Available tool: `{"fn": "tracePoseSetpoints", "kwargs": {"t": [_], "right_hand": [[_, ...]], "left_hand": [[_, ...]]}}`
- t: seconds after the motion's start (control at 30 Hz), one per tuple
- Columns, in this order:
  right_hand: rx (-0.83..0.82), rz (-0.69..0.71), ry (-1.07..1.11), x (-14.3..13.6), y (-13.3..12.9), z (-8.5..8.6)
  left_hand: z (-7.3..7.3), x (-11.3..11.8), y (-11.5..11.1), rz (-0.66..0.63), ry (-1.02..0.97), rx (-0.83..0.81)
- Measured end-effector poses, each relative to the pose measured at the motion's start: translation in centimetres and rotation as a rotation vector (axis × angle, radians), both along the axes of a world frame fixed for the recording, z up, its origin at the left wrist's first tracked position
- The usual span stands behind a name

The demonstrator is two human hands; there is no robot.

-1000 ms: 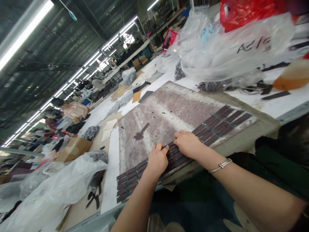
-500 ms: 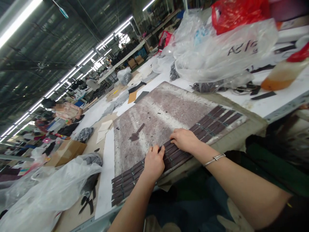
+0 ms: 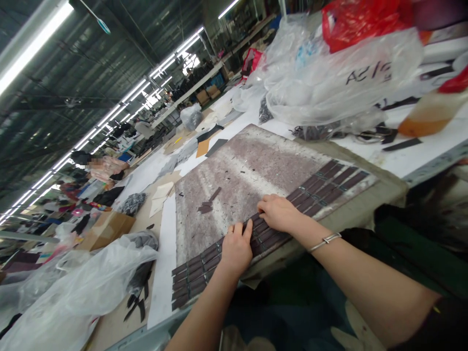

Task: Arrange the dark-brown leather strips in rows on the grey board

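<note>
Dark brown strips (image 3: 197, 272) lie in rows along the near edge of a worn, stained board (image 3: 234, 170). My left hand (image 3: 237, 247) rests on the rows near their middle, fingertips on the upper strip, fingers slightly apart. To its right, my right hand (image 3: 278, 212) has its fingers curled together at the upper edge of the strips; what they pinch is too small to make out. A few loose brown scraps (image 3: 206, 206) lie on the board beyond my left hand.
Clear plastic bags (image 3: 329, 83) and a red bag (image 3: 361, 22) are piled at the back right, beside a bottle of orange liquid (image 3: 426, 119). A bagged bundle (image 3: 84, 287) and a cardboard box (image 3: 106, 229) sit at the left. A person (image 3: 106, 168) is farther off.
The view has shifted slightly, so the board and surroundings appear a little farther right. Both hands stay at nearly the same place on the strips.
</note>
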State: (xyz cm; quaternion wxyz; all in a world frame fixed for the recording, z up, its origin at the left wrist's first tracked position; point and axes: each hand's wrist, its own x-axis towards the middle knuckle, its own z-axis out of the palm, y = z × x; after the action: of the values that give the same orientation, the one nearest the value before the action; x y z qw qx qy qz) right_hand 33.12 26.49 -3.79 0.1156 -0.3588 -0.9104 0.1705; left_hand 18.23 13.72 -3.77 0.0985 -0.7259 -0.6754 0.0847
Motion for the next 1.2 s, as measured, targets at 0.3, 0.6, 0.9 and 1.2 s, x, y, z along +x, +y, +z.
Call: {"fn": "tracePoseSetpoints", "kwargs": {"t": [0.3,0.6,0.9,1.2], "right_hand": [[-0.136,-0.065,-0.057,-0.9,0.1,0.8],[-0.258,-0.092,-0.068,-1.2,0.4,1.4],[-0.111,-0.157,-0.058,-1.7,0.0,0.5],[0.018,-0.065,0.01,-1.2,-0.3,0.5]], "left_hand": [[-0.1,0.5,-0.2,0.02,0.01,-0.014],[-0.1,0.6,-0.1,0.058,-0.01,-0.048],[0.2,0.7,0.3,0.076,-0.088,-0.037],[1.1,0.5,0.6,0.108,-0.181,-0.058]]}}
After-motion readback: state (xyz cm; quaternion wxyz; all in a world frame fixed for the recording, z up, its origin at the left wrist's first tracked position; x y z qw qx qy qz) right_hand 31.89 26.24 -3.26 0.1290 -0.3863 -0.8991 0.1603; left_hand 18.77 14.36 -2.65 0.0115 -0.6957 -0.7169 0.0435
